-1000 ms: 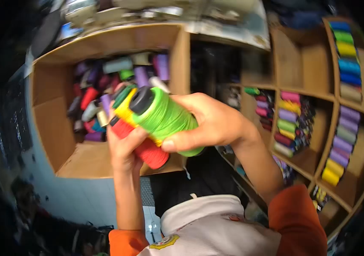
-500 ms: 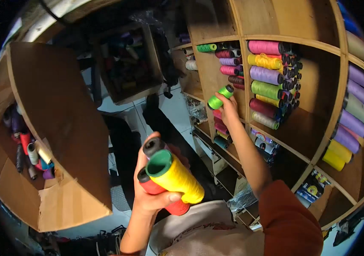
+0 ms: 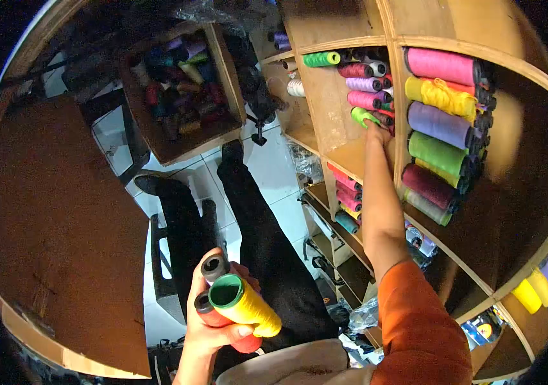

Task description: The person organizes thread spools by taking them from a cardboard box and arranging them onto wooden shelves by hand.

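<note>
My left hand is wrapped around three thread spools low in the view. These are a yellow spool with a green core, a red spool with a dark end, and a third spool whose dark end shows but whose thread is mostly hidden. My right hand reaches into a shelf compartment, closed on a bright green thread spool. That spool lies just under a pink spool and beside dark red ones. My fingers partly cover it.
Stacked spools in many colours fill parts of the wooden shelf, with a pink spool topping the right-hand stack. A box of jumbled spools stands on the tiled floor. A large cardboard box is at left.
My right hand has carried the bright green spool up and into the shelf compartment beside the stacked spools. The view has turned; my left hand keeps its three spools.
</note>
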Action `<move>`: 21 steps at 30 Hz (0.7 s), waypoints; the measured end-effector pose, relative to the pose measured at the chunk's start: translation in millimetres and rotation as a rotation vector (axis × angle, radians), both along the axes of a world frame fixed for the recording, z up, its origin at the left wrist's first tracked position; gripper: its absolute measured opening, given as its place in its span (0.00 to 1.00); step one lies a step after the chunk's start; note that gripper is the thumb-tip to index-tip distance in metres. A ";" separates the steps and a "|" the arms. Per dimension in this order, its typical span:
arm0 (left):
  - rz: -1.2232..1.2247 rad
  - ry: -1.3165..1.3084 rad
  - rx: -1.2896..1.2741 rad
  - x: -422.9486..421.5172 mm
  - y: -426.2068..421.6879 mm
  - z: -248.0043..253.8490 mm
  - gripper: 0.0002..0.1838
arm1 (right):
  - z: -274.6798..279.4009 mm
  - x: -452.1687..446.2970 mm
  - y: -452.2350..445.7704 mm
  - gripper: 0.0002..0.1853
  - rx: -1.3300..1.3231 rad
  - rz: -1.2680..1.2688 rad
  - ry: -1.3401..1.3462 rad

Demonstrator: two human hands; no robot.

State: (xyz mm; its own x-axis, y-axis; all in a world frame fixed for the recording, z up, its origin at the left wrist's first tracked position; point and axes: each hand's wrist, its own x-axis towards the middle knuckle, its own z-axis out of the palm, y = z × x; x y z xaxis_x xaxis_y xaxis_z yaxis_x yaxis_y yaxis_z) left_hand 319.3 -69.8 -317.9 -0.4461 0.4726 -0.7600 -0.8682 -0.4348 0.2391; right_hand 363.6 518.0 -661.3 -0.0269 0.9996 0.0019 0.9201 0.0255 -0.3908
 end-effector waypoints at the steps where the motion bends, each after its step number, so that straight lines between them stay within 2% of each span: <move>1: 0.006 -0.012 0.000 1.0 3.5 -3.0 0.57 | -11.4 -0.1 10.0 0.26 0.094 -0.015 -0.068; 2: 0.014 -0.026 -0.001 2.2 7.5 -4.9 0.57 | -19.5 0.1 21.2 0.26 0.104 -0.013 -0.022; 5: -0.002 -0.028 0.008 6.0 13.4 -13.7 0.57 | 26.2 -23.2 -14.7 0.27 0.068 0.121 -0.068; 11: -0.030 -0.055 0.014 2.3 21.1 -23.9 0.57 | 12.0 -25.1 -7.6 0.30 0.309 0.169 -0.223; 13: -0.026 -0.044 0.006 1.9 20.9 -30.1 0.57 | 28.8 -31.4 -15.5 0.32 0.328 0.250 -0.236; 15: -0.013 -0.046 0.009 2.6 22.5 -35.1 0.57 | 39.4 -34.2 -23.7 0.36 0.357 0.214 -0.313; 16: 0.015 -0.070 0.012 2.4 25.1 -37.1 0.57 | 57.1 -44.4 -43.5 0.35 0.397 0.213 -0.345; 18: 0.018 -0.068 0.003 1.5 27.9 -43.0 0.56 | 59.8 -44.2 -67.9 0.29 0.310 0.291 -0.042; 19: 0.014 -0.060 -0.004 -0.4 30.1 -45.2 0.56 | 49.7 -31.2 -73.7 0.26 0.180 0.363 0.289; 21: 0.001 -0.017 -0.027 -1.9 34.1 -54.8 0.54 | 112.5 -39.3 -149.0 0.18 -0.386 0.334 0.301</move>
